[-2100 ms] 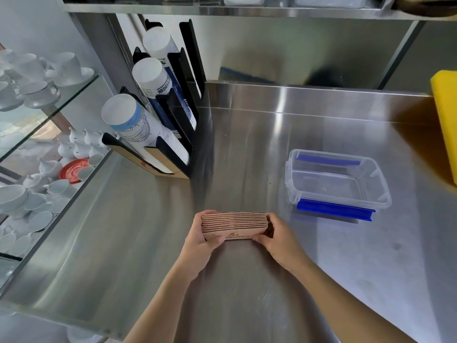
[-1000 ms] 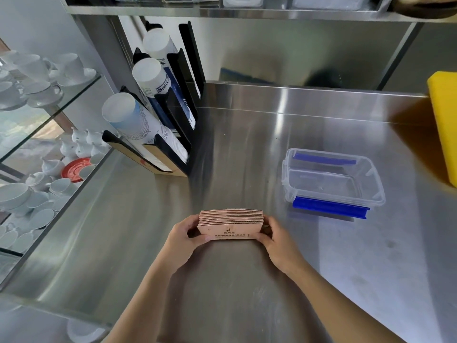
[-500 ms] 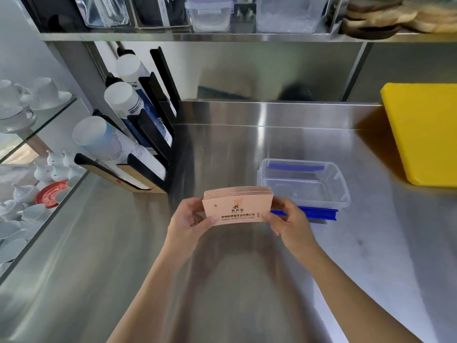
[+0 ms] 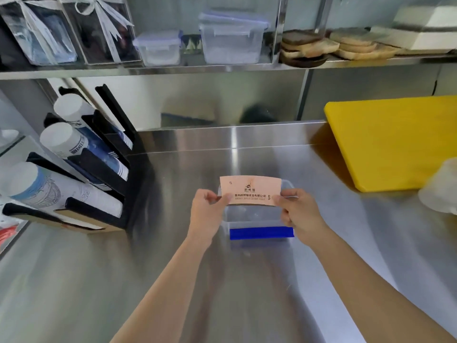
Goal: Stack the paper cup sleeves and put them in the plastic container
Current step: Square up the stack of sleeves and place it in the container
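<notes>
A stack of pink paper cup sleeves [image 4: 250,190] with printed black text is held upright, its flat face toward me. My left hand [image 4: 207,209] pinches its left end and my right hand [image 4: 298,211] pinches its right end. The stack hovers over the clear plastic container [image 4: 249,220], which sits on the steel counter and has a blue clip [image 4: 261,232] on its near side. The sleeves and my hands hide much of the container's far rim.
A black rack of paper cup stacks [image 4: 81,174] stands at the left. A yellow cutting board [image 4: 393,142] lies at the right, with a white plastic bag [image 4: 442,191] at its near edge. A shelf above [image 4: 222,66] carries containers and wooden boards.
Both hands lifted the sleeve stack off the counter and carried it to the right, over the container. The stack tilted upright so its printed face shows. The camera tilted up.
</notes>
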Available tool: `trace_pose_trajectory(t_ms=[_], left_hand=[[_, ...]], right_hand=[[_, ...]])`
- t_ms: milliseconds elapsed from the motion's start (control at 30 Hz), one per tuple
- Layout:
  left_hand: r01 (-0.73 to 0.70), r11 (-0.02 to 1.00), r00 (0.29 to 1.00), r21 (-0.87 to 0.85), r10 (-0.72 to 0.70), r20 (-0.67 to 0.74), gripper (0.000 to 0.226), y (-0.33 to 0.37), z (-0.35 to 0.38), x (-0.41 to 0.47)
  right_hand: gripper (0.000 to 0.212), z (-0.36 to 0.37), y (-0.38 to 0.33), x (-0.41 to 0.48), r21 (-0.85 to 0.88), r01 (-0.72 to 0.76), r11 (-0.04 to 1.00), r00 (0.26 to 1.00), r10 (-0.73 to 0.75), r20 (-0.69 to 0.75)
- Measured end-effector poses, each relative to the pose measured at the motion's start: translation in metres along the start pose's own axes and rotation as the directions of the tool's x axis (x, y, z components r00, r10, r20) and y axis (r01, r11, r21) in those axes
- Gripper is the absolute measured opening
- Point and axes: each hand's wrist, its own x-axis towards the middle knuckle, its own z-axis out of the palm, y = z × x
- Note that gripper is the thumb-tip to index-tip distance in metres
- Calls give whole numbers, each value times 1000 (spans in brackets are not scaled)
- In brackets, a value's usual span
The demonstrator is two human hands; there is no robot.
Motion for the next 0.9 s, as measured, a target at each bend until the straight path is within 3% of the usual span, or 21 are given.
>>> trace_pose_trajectory(t_ms=[200, 367, 467, 667, 900], left_hand=[[206, 968, 973, 143, -218, 76, 23, 1, 27, 22], [303, 926, 937, 227, -333, 107, 5, 4, 43, 36], [306, 914, 936, 266, -339, 89, 15, 5, 58, 44], [361, 868, 914, 342, -401, 55, 34, -9, 76, 47], [373, 789, 882, 488, -465, 79, 19, -16, 81, 56]], right_hand=[[30, -10, -2, 34, -151, -145, 978, 988, 150, 25], [10, -12, 0, 60, -263, -277, 924, 953, 300, 51], [12, -10, 0, 69, -240, -331, 913, 936, 350, 39], [19, -4, 9, 80, -252, -319, 914, 946, 325, -18], [12, 1, 11, 86, -389, -345, 854, 932, 360, -36]])
